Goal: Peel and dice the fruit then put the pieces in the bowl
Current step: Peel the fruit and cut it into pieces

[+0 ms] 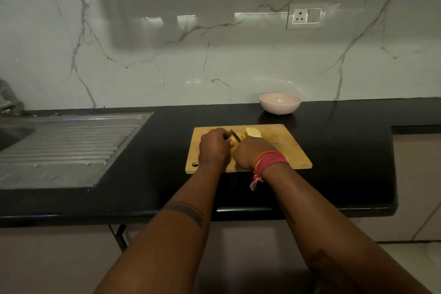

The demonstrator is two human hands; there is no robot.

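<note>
A wooden cutting board (pixel 286 150) lies on the black counter. On it sits pale yellow peeled fruit: one piece (pixel 253 132) lies free at the back, another (pixel 238 139) is between my hands. My left hand (pixel 214 148) curls over that piece and holds it down. My right hand (pixel 250 153), with red thread bands on the wrist, grips a knife whose dark blade (pixel 235 135) slants into the fruit; the handle is hidden in my fist. A pale pink bowl (pixel 280 103) stands behind the board near the wall, with nothing visible inside.
A steel sink drainboard (pixel 66 148) fills the counter's left side, with a tap (pixel 9 100) at the far left edge. The marble wall carries a socket and switch plate (pixel 306 16). The counter's front edge (pixel 238 210) runs under my forearms.
</note>
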